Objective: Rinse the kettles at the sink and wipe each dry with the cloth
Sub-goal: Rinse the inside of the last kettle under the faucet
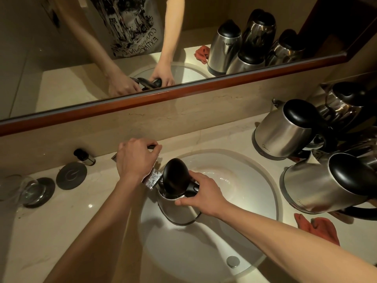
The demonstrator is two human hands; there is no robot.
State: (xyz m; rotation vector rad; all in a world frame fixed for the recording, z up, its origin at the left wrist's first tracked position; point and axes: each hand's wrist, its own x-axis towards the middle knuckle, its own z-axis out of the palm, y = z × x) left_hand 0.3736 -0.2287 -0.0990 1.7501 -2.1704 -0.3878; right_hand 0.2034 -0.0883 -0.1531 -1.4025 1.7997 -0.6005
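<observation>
A steel kettle [175,209] with its black lid [175,176] flipped up is held over the white sink basin [255,180], under the chrome tap spout [152,179]. My right hand [202,193] grips the kettle at its black handle and rim. My left hand [136,158] is closed over the tap lever behind the spout. An orange-red cloth [320,227] lies on the counter to the right of the basin. Whether water runs cannot be told.
Several more steel kettles [285,131] with black lids stand crowded on the counter at the right, one [322,184] near the cloth. At the left are a glass [18,190], two dark round coasters [71,175] and a small bottle [84,156]. A wood-framed mirror [183,90] runs behind.
</observation>
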